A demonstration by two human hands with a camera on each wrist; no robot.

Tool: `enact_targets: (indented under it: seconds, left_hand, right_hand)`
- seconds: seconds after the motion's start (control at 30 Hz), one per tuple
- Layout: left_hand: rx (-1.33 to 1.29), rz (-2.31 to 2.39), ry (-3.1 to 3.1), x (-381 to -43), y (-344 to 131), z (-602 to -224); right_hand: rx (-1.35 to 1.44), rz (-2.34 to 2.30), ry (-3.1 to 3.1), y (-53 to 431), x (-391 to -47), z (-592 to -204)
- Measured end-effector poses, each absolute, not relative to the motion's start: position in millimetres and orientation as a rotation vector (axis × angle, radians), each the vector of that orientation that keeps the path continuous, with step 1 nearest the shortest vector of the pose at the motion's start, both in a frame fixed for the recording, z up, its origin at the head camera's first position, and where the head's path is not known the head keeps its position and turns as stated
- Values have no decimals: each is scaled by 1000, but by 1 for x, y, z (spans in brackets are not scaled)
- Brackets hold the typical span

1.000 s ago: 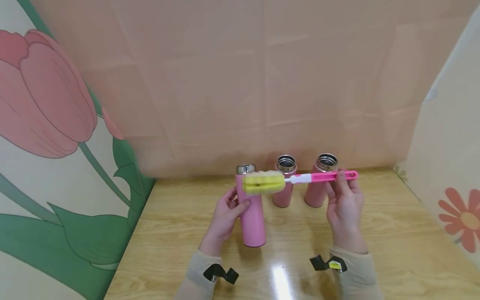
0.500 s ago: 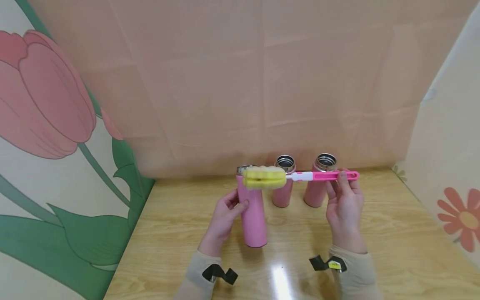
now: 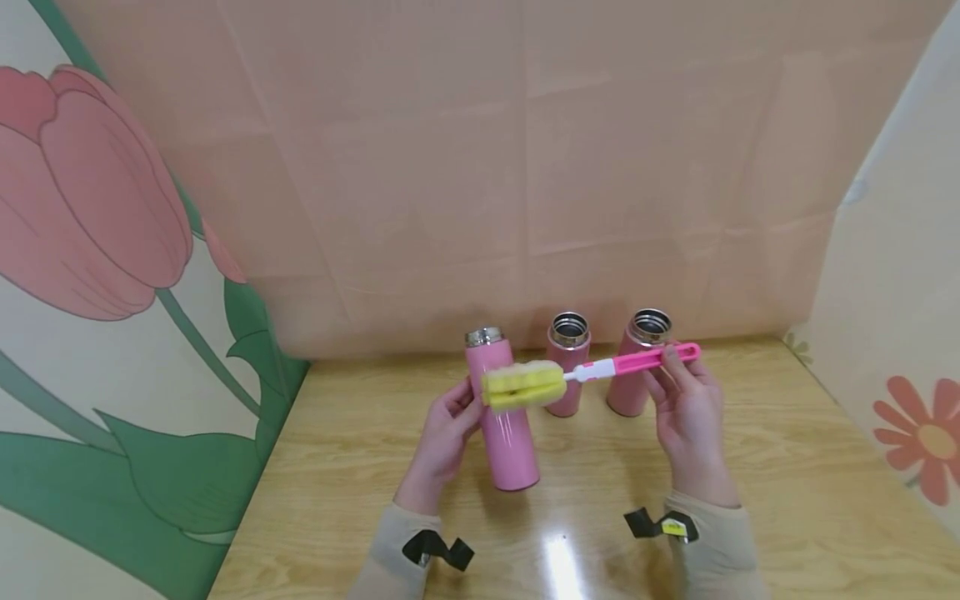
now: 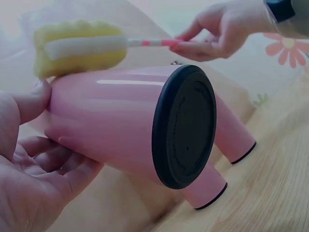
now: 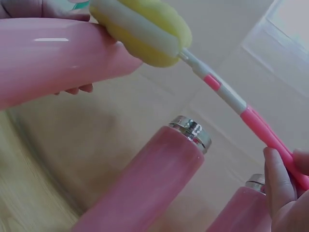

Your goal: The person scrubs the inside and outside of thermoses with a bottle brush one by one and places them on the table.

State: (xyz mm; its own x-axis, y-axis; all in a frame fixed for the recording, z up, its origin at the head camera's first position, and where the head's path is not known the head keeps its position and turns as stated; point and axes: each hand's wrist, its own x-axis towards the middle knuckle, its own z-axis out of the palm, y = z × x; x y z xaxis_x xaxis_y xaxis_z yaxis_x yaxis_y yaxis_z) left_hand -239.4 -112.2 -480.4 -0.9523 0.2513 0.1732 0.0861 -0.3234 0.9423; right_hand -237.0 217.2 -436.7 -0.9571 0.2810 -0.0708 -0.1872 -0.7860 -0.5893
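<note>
Two bare hands in use, both gripping. In the left hand (image 3: 442, 433): a glossy pink cylindrical bottle (image 3: 513, 454) with a silvery metal neck (image 3: 484, 336), gripped between thumb and fingers on the upper body, tilted with the neck toward the left. Dark round base (image 4: 186, 128) visible in the left wrist view, apparently lifted off the table. Interior not visible. In the right hand (image 3: 690, 408): a long white-shafted brush (image 3: 596, 371), pinched between thumb and fingers at its hot-pink plastic handle (image 3: 637, 361). Ridged yellow sponge head (image 3: 522, 386) across the outside of the held bottle, below the neck and near the left thumb; apparently touching, pressure impossible to tell.

Change over the last half second: sponge head lowered from neck to upper body, brush slanted instead of nearly level, neck uncovered, bottle leaned further left. Both grips kept. Judged meaning: sponge work on the outer wall, not inside the mouth.

Beyond the brush: two pink metal-rimmed bottles (image 3: 628, 392), upright, uncapped, apart from each other. Underneath, a light wood-grain table (image 3: 337, 467); behind, a creased pinkish-beige cloth (image 3: 420, 208); at far left, a tulip-painted panel (image 3: 120, 183).
</note>
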Motion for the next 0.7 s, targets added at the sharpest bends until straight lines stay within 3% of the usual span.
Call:
enact_targets:
  seconds: [0.7]
  left_hand:
    - [337, 2626, 1564, -243, -115, -475]
  right_hand:
    - [28, 2717, -1431, 226, -239, -447]
